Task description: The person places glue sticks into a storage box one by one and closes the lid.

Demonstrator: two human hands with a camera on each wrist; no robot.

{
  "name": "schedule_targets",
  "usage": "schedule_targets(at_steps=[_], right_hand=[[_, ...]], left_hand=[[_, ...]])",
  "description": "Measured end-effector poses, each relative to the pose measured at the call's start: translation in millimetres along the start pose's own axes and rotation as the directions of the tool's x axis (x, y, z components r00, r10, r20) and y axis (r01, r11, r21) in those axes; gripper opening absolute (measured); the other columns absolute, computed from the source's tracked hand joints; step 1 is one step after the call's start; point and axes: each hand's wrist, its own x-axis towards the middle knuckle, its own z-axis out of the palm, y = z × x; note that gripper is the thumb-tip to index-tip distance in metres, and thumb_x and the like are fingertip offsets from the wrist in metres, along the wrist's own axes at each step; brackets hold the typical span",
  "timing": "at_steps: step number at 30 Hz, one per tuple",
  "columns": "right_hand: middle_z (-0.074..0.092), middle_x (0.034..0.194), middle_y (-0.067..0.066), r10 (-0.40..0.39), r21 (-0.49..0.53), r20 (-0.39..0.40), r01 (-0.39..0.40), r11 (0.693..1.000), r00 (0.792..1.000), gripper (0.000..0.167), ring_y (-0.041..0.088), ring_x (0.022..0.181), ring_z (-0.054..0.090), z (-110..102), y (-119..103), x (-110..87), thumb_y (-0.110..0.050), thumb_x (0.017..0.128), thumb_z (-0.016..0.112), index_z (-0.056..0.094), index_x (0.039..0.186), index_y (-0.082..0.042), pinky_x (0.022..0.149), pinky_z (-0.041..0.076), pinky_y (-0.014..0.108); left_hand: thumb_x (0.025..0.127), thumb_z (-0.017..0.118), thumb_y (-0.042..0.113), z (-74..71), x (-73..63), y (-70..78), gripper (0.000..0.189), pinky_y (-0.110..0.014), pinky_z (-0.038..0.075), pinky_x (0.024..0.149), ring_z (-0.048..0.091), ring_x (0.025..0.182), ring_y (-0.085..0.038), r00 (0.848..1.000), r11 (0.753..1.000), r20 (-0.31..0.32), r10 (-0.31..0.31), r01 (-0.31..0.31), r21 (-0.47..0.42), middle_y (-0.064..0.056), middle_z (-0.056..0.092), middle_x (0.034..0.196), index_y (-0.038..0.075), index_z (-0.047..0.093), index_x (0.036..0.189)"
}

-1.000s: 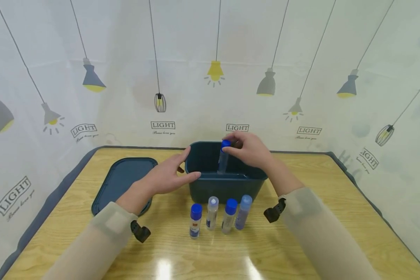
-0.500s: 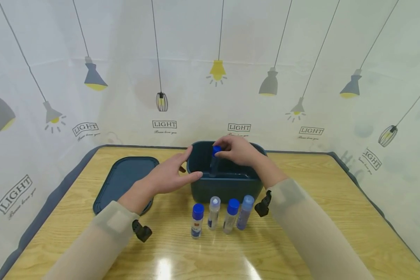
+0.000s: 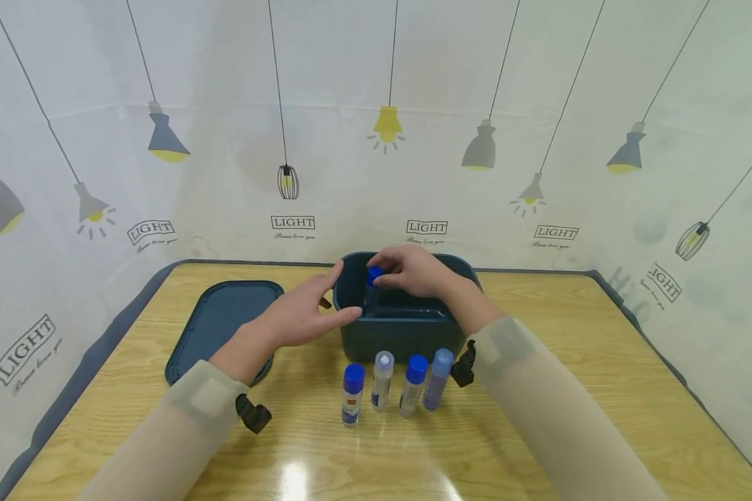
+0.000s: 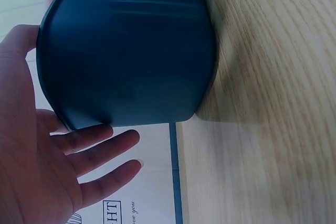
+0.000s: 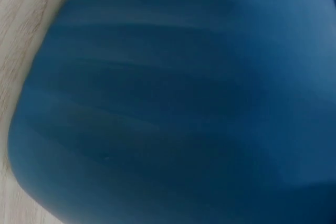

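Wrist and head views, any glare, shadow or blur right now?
Head view: two bright reflections on the wooden table at the bottom edge; left wrist view: dim left hand, faint shadow beside the dark bin; right wrist view: soft, blurry bin wall.

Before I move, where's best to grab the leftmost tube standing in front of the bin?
Probably pinch the leftmost tube by its blue cap, from above and the near side: it stands upright, cap uppermost, with the bin behind it and the clear-capped tube close on its right.
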Motion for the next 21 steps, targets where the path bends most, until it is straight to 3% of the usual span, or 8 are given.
schedule_targets(at_steps=[10, 21], right_hand=[[0.082, 0.119, 0.004, -0.024, -0.031, 0.033, 0.025, 0.999, 0.999, 0.042, 0.016, 0.1, 0.077, 1.6, -2.2, 0.5, -0.024, 0.11, 0.07, 0.069, 0.152, -0.019, 0.096, 0.062, 0.04], [0.081, 0.126, 0.005, -0.018, -0.04, 0.024, 0.019, 0.999, 1.0, 0.044, 0.016, 0.1, 0.077, -1.6, -2.7, -4.3, -0.025, 0.111, 0.069, 0.066, 0.155, -0.02, 0.097, 0.063, 0.042]], left_hand=[[0.101, 0.056, 0.079, -0.4, -0.1, -1.3, 0.109, -0.061, 0.051, 0.118, 0.064, 0.143, -0.037, 1.0, 1.0, 0.004, 0.004, -0.004, 0.002, -0.013, 0.027, 0.182, 0.022, 0.005, 0.179], [0.1, 0.057, 0.08, -0.7, 0.2, -0.1, 0.11, -0.061, 0.05, 0.12, 0.063, 0.144, -0.037, 1.0, 1.0, 0.006, -0.005, 0.005, -0.002, -0.014, 0.028, 0.182, 0.023, 0.006, 0.179]])
